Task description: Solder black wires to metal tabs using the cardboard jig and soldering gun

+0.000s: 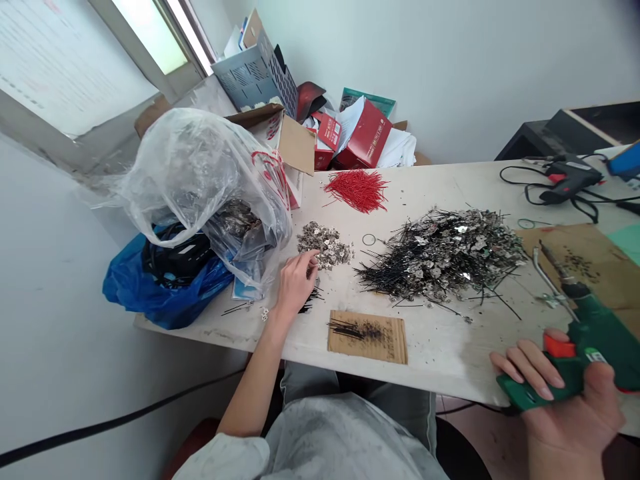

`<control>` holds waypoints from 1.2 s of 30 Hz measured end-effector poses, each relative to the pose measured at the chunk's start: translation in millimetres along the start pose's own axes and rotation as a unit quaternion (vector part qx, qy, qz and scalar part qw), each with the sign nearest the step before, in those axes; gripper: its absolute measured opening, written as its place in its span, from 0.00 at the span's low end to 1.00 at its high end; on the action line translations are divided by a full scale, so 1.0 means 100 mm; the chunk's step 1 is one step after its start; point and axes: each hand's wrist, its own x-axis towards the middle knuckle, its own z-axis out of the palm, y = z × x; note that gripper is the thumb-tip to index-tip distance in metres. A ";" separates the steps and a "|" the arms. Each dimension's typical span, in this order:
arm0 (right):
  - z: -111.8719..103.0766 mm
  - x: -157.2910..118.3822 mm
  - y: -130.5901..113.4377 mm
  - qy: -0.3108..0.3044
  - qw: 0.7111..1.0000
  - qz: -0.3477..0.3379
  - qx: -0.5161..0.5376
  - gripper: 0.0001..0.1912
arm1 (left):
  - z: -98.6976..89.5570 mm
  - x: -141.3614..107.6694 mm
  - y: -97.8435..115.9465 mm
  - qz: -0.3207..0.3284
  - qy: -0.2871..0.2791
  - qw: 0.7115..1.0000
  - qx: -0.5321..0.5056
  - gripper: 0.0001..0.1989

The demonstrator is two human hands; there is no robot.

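My left hand (296, 281) is at the near edge of a small pile of silvery metal pieces (327, 243). Its fingers are curled together, and whatever lies between the fingertips is too small to make out. Short black wires (313, 298) lie right beside that hand. In my right hand (565, 393) is a green soldering gun (597, 327) with a red trigger, its tip and thin feed tube pointing up and left over the table. A piece of cardboard (395, 340) with black wires and dark specks lies between the hands.
A large heap of black wires with metal pieces (450, 253) covers the table's middle right. Red wires (357, 190) lie at the back. Plastic bags (190, 167) and boxes (367, 137) crowd the left and back. A black glue-gun-like tool (573, 179) with cables lies far right.
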 end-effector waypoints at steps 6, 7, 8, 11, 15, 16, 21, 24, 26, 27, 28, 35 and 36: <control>-0.05 0.03 0.00 -0.013 1.000 0.008 -0.006 0.25 | 0.03 0.00 0.01 0.018 0.001 1.000 0.009 0.22; -0.06 0.03 0.00 -0.015 1.000 0.007 -0.012 0.24 | 0.04 -0.01 0.01 0.021 -0.001 1.000 0.008 0.22; -0.06 0.03 0.00 -0.018 1.000 0.005 -0.018 0.24 | 0.04 -0.02 0.01 0.022 -0.002 1.000 0.006 0.21; -0.03 0.03 0.00 -0.020 0.999 0.000 -0.028 0.24 | 0.02 -0.02 0.02 0.018 0.003 1.000 0.003 0.21; -0.01 0.02 -0.01 -0.016 1.000 0.005 -0.019 0.24 | -0.02 0.00 0.05 -0.010 0.014 0.999 0.028 0.18; -0.01 0.02 0.00 -0.016 1.000 0.005 -0.016 0.24 | -0.03 0.00 0.07 -0.015 0.012 0.999 0.038 0.16; -0.03 0.03 0.00 -0.020 1.000 0.002 -0.012 0.24 | -0.05 -0.02 0.11 -0.026 -0.004 0.997 0.075 0.14; -0.04 0.04 0.00 -0.025 1.000 0.003 -0.010 0.23 | -0.04 -0.03 0.10 -0.033 0.001 0.996 0.083 0.15; -0.03 0.04 0.00 -0.024 1.000 0.006 -0.011 0.23 | -0.04 -0.03 0.08 -0.038 0.001 0.995 0.087 0.15; -0.03 0.04 0.00 -0.022 1.000 0.007 -0.011 0.23 | -0.04 -0.03 0.08 -0.040 -0.001 0.995 0.090 0.16; -0.03 0.04 0.00 -0.020 1.000 0.009 -0.011 0.24 | -0.04 -0.02 0.08 -0.041 -0.005 0.995 0.093 0.16; -0.05 0.05 0.01 -0.029 1.000 0.006 -0.003 0.24 | -0.05 0.01 0.09 -0.037 -0.045 0.991 0.118 0.14; -0.05 0.05 0.01 -0.029 1.000 0.006 -0.001 0.24 | -0.04 0.01 0.10 -0.034 -0.047 0.991 0.119 0.14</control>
